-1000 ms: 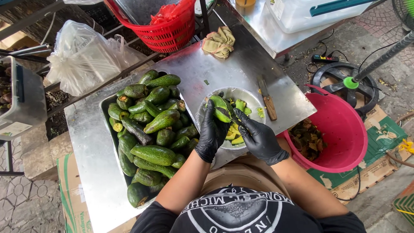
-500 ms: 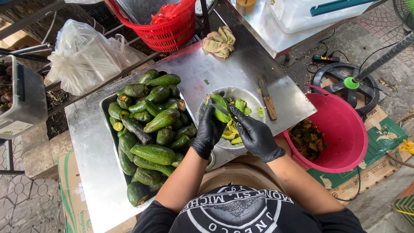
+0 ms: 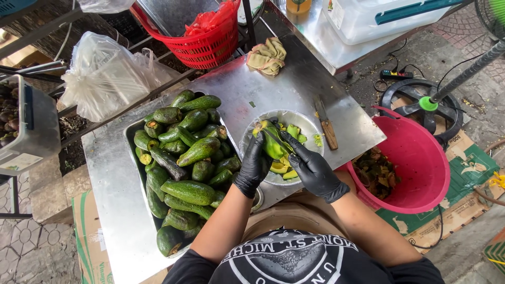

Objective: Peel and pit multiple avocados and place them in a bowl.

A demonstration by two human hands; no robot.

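The person's left hand, in a black glove, is curled around the underside of an avocado, while the right hand, gloved the same way, pinches the fruit's skin between thumb and fingertips from the 4 o'clock side. The avocado sits in both hands just above a round metal bowl, which holds yellow-green avocado pieces and rests near the front edge of a steel table. At 9 o'clock from the bowl, touching its rim, a deep metal tray is heaped with whole dark green avocados. At 3 o'clock from the bowl, just beside it, a knife with a wooden handle lies flat on the table. Further out at 3 o'clock, off the table and lower down, stands a pink bucket with brownish peelings in its bottom. At 12 o'clock, near the table's far edge, lies a crumpled yellowish cloth. Beyond it, at 11 o'clock, is a red basket, and at 10 o'clock a clear plastic bag.
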